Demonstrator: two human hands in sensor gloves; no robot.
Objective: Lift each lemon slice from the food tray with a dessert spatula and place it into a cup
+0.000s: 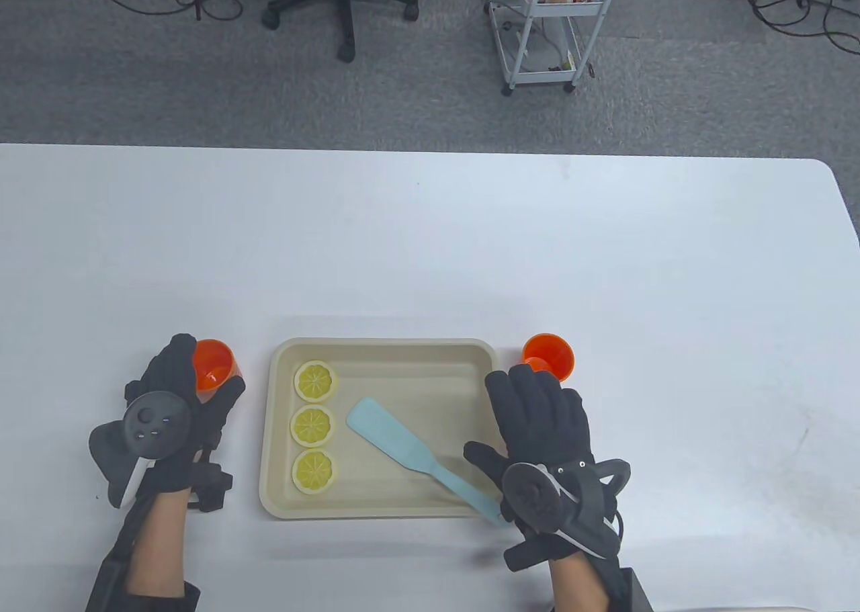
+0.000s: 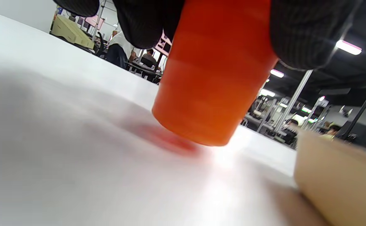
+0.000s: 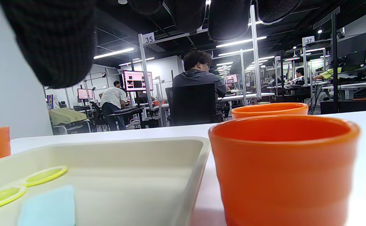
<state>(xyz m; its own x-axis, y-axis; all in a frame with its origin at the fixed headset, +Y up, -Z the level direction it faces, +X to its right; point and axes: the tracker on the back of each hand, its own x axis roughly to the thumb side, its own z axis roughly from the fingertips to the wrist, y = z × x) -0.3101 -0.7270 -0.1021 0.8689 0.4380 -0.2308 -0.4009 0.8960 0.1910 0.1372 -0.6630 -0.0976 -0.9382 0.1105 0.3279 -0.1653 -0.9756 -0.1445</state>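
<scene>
Our right hand (image 1: 544, 430) hovers with relaxed fingers over the spatula (image 1: 416, 454) handle, so we should grip it low while our left hand (image 1: 171, 414) steadies the orange cup (image 1: 213, 365).

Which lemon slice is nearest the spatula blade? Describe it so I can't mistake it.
Find the beige tray mid-table. Three lemon slices line its left side; the middle slice sits beside the blue spatula blade tip, with a slice on either side of it.

Table view looked straight down from above, far | left wrist view sat low, close behind left orange cup (image 2: 215, 72), facing out | right wrist view low, beside tray (image 3: 198, 157) | tray shared by all views.
</scene>
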